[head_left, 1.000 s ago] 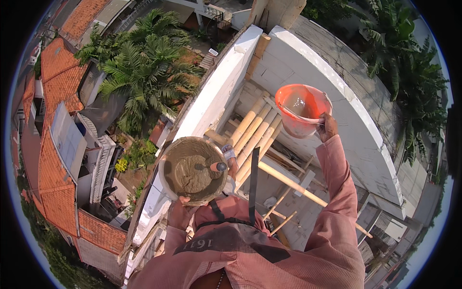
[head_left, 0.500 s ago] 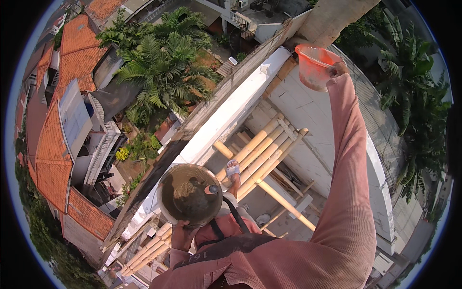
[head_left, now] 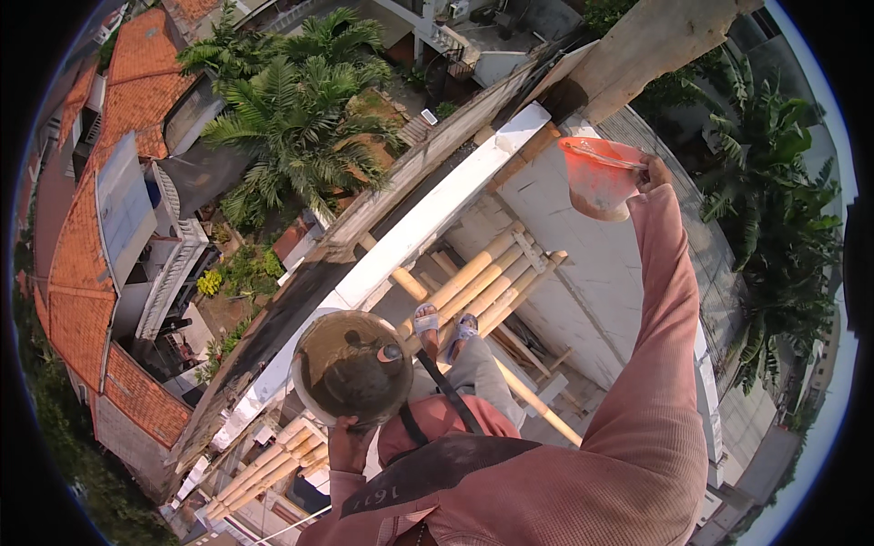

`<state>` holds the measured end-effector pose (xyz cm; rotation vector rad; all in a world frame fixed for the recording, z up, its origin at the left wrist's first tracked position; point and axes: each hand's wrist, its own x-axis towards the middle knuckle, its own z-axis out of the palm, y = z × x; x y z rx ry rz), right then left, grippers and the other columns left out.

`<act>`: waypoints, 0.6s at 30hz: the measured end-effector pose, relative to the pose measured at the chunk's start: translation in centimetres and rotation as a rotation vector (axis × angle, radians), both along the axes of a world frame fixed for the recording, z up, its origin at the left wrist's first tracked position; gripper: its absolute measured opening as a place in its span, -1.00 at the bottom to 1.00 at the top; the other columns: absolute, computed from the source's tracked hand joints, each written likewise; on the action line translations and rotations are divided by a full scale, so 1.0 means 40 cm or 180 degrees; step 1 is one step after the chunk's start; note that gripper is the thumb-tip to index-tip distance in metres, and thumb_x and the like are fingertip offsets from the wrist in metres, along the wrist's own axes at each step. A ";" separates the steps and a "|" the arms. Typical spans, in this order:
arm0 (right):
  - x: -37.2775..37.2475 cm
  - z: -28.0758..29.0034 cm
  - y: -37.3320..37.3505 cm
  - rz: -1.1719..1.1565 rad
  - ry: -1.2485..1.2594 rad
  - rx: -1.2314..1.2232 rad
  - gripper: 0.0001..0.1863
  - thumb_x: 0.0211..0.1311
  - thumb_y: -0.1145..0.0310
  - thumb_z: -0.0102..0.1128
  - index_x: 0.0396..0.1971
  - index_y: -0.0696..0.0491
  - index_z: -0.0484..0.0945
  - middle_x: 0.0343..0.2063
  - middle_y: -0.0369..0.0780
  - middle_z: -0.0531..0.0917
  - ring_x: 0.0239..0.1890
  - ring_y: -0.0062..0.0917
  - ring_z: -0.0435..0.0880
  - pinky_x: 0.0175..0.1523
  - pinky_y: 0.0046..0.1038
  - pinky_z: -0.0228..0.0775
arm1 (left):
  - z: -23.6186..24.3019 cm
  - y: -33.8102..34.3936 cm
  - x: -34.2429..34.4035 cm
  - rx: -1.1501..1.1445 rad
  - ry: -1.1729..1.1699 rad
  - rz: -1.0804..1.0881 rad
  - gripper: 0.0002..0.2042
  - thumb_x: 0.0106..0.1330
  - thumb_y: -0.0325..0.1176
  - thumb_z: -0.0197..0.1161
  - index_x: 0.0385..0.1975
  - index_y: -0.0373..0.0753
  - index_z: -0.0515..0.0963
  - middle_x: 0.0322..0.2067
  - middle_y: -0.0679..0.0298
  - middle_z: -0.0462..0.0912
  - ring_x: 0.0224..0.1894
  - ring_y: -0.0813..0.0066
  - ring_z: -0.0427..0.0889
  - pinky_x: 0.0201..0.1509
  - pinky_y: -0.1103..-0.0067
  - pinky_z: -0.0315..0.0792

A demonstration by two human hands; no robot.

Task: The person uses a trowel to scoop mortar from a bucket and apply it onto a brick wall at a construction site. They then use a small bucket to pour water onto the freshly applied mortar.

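Observation:
My left hand [head_left: 346, 444] grips the near rim of a round, shallow basin [head_left: 297, 375], held to the left of my body. Murky grey-brown, wet-looking material fills its bottom, and a tool handle [head_left: 390, 353] with a rounded end sticks up out of it; the rest of that tool is hidden. With the arm stretched out far to the right, my right hand [head_left: 653, 175] is closed on the rim of an orange plastic bucket [head_left: 599, 182]. Pale smears coat the bucket, which hangs in the air beside the wall; its inside is mostly out of sight.
My sandalled feet [head_left: 442, 326] stand on bamboo poles [head_left: 492, 282] high above a floor. A white wall top [head_left: 428, 214] runs diagonally along the left. At the upper right rises a rough plank or post [head_left: 651, 55]. More bamboo poles [head_left: 269, 469] lie lower left; palms and tiled roofs lie beyond.
The orange bucket sits lower in the picture and its opening shows less. My view has shifted, and both feet now show on the poles. The basin stays in my left hand.

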<state>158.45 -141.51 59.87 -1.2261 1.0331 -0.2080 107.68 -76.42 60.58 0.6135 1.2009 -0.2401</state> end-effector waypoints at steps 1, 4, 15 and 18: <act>0.004 -0.004 -0.079 0.0321 0.0047 -0.0114 -0.93 0.13 0.49 0.05 -0.38 0.11 0.50 -0.60 -0.28 0.42 -0.69 -0.58 0.44 -0.63 -0.57 0.46 | -0.012 -0.001 -0.004 -0.0041 -0.0017 0.0033 -0.79 0.21 -0.41 0.08 -0.19 -0.35 0.42 -0.09 0.06 0.54 0.02 0.11 0.57 0.08 0.25 0.54; 0.066 -0.023 -0.112 0.0049 0.0056 -0.0209 -0.88 0.16 0.45 0.05 -0.39 0.08 0.58 -0.62 -0.25 0.48 -0.68 -0.55 0.45 -0.64 -0.53 0.41 | -0.018 -0.011 -0.019 -0.0037 -0.0223 0.0070 -0.82 0.23 -0.39 0.08 -0.23 -0.34 0.42 -0.10 0.06 0.53 0.04 0.08 0.55 0.12 0.20 0.51; 0.190 -0.019 -0.006 0.0361 0.1761 -0.2489 -0.66 0.21 0.19 0.17 -0.14 0.10 0.68 -0.29 -0.10 0.73 -0.26 -0.39 0.76 -0.29 -0.33 0.59 | 0.031 -0.047 -0.004 -0.0098 -0.0039 0.0066 -0.62 0.21 -0.42 0.05 0.05 -0.30 0.39 0.05 0.13 0.53 0.15 0.20 0.50 0.22 0.31 0.45; 0.181 -0.027 -0.025 0.0171 0.1453 -0.2193 -0.70 0.18 0.23 0.21 -0.27 0.18 0.65 -0.42 -0.09 0.69 -0.42 -0.39 0.72 -0.46 -0.38 0.55 | 0.046 -0.068 0.027 -0.0092 -0.0104 0.0155 -0.62 0.21 -0.42 0.05 0.06 -0.30 0.37 0.05 0.11 0.53 0.13 0.19 0.51 0.22 0.32 0.46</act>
